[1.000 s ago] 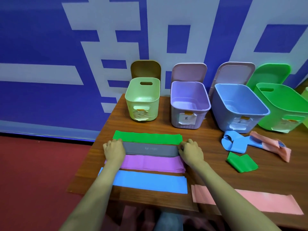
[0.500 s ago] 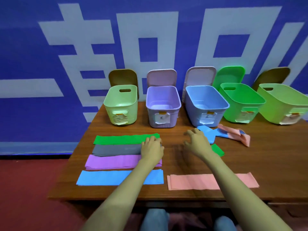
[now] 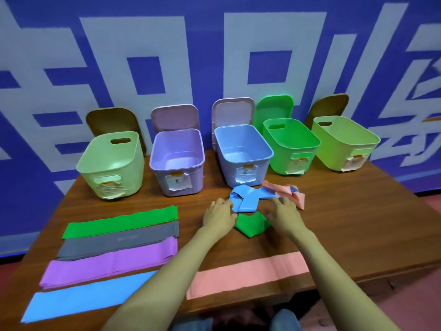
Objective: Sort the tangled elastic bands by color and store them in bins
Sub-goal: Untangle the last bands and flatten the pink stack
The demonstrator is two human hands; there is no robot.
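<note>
The tangle (image 3: 248,198) of one blue band knotted with one pink band (image 3: 285,190) lies on the bench (image 3: 346,225), just at 6 o'clock from the blue bin (image 3: 242,154). One folded green band (image 3: 250,224) sits at 6 o'clock from the tangle, between the two hands. The left hand (image 3: 218,216) lies palm down at 8 o'clock from the tangle, fingers relaxed, fingertips at the blue loop's edge. The right hand (image 3: 284,213) lies palm down at 4 o'clock, fingers loosely spread and touching where blue meets pink. Neither is curled round anything.

Five bands lie flat. Four are stacked in a column at 8 o'clock on the bench: green (image 3: 121,222), grey (image 3: 119,242), purple (image 3: 109,263) and blue (image 3: 83,299), far to near. The fifth, a pink flat band (image 3: 245,273), lies at 6 o'clock under the forearms.

Five open bins stand in a row at 12 o'clock: pale green bin (image 3: 109,163), lilac bin (image 3: 177,161), the blue one, bright green bin (image 3: 290,144) and yellow-green bin (image 3: 343,142). Five lids (image 3: 174,115) lean on the wall, one behind each bin.
</note>
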